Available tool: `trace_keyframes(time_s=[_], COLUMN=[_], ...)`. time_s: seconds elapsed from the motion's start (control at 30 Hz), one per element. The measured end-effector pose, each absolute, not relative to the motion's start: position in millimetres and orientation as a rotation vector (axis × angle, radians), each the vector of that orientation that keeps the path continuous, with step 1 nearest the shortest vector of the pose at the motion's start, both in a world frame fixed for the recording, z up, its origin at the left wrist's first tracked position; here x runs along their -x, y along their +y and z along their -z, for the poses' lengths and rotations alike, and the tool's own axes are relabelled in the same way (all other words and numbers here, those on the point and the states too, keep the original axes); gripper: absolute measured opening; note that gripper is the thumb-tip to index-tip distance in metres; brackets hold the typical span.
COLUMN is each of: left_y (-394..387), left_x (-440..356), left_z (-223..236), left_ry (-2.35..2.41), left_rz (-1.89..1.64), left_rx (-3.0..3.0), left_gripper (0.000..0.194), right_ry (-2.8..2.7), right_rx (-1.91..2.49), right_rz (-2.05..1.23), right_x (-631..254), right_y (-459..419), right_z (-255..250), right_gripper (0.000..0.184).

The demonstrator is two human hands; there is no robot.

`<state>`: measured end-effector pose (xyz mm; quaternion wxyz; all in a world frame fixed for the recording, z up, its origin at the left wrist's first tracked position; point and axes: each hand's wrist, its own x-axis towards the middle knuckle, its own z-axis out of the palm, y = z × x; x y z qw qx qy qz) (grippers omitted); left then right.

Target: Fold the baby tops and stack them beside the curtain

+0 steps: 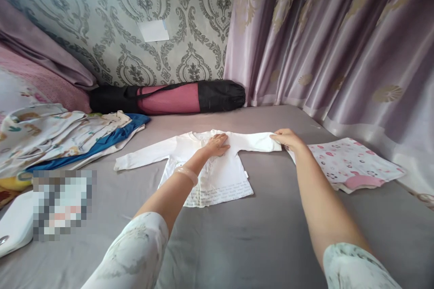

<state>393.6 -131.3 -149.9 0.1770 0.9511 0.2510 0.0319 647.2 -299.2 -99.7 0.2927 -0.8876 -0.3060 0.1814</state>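
A small white long-sleeved shirt [220, 174] lies spread flat on the grey bed sheet [257, 244], its sleeves stretched out to both sides. My left hand [217, 144] rests with fingers spread on the upper chest of the shirt, near the neckline. At the cuff of the right-hand sleeve, my right hand [288, 139] pinches the fabric between thumb and fingers. Grey print runs along the lower hem, partly covered by my left forearm. A bangle circles my left wrist.
A folded white garment with pink print [359, 162] lies to the right. On the left are piled children's clothes [68, 135] and a white object [16, 221] beside a blurred patch. A black and pink rolled bag [169, 98] lies along the wall; purple curtains [305, 31] hang at the right.
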Motion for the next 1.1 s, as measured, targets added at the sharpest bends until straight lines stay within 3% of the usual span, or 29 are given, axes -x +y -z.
trace_keyframes(time_s=[0.17,0.3,0.47,0.8,1.1], left_y=[-131.3,-133.1,-133.6,-117.7,-106.0], left_x=[-393.0,-396.5,-400.5,-413.0,-422.4], left_z=[146.9,147.6,147.6,138.4,133.8], left_ry=[0.726,0.748,0.770,0.738,0.734], left_rz=[-0.015,-0.032,-0.020,0.101,0.103], left_rx=[-2.652,-2.628,-2.635,-2.787,-2.761], left_gripper=[0.072,0.077,0.069,0.093,0.094], right_ry=[-0.361,-0.222,-0.230,-0.297,-0.378], right_rx=[1.635,1.365,1.287,1.269,1.302], right_rz=[-0.676,-0.699,-0.673,-0.706,-0.839], right_x=[-631.2,-610.1,-584.0,-537.5,-515.0], right_y=[-295.2,-278.9,-257.7,-238.5,-217.7], right_z=[82.8,77.3,69.5,61.6,69.0], right_gripper=[0.005,0.008,0.018,0.019,0.019])
